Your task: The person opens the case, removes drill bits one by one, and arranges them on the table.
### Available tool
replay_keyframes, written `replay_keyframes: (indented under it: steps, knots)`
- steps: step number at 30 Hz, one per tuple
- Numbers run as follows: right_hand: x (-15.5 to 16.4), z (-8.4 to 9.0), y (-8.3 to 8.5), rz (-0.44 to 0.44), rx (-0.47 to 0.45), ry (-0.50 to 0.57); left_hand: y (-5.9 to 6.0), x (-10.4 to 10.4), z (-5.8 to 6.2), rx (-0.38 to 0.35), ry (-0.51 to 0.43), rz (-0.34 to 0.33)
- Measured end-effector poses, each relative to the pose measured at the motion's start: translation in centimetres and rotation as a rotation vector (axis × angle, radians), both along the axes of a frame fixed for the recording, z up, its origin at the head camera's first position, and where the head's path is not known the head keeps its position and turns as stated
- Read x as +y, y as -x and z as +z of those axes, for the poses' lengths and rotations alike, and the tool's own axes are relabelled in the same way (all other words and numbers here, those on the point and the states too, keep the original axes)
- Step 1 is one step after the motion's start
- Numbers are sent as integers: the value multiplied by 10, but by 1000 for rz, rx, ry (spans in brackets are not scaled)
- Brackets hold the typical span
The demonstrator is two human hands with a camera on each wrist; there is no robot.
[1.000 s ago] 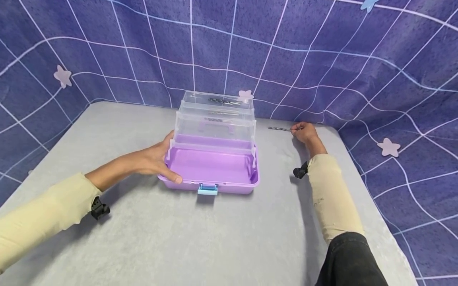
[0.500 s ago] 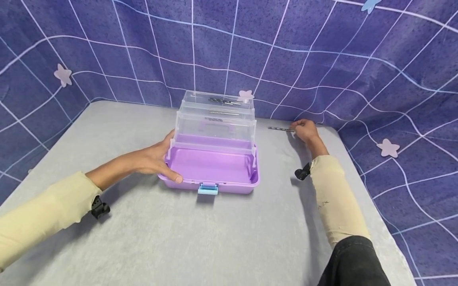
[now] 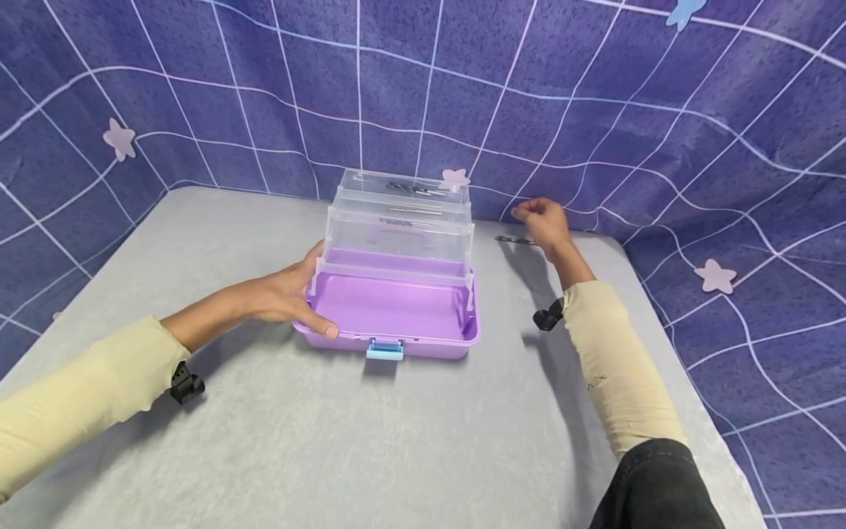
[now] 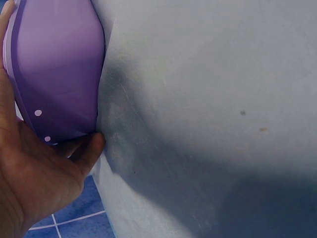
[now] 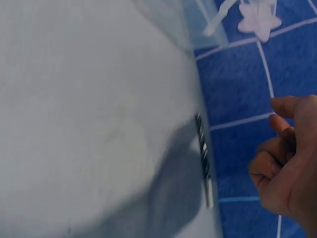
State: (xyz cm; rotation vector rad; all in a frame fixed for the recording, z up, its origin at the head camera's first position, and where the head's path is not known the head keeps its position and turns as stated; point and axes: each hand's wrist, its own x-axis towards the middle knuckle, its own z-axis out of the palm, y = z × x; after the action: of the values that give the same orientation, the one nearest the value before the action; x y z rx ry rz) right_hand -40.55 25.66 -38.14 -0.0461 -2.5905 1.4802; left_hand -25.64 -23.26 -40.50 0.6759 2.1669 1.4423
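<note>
While my left hand [image 3: 286,294] gripped the near left corner of the purple box [image 3: 393,308], thumb along its front rim and fingers curled round its side, the box sat on the grey table [image 3: 330,441] with its blue latch [image 3: 384,350] facing me. Its clear tiered trays [image 3: 399,228] stood raised behind, drill bits lying in them. Farther right, my right hand [image 3: 540,219] hovered loosely curled and held nothing, just above the drill bit [image 5: 203,158] lying flat near the table's far edge by the blue gridded cloth [image 3: 595,110].
</note>
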Motion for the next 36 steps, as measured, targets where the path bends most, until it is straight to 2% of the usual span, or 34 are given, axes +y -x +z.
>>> replay_keyframes:
  steps: [6,22,27,36]
  knots:
    - [-21,12,0,48,60,66,-1,1,0,-8,-16,-5]
    - [-71,34,3,187,104,162,-1,-1,1,53,79,36]
    - [-83,37,5,238,83,122,-1,-1,1,62,88,41]
    - [-96,43,10,280,-5,-60,0,0,0,63,75,36]
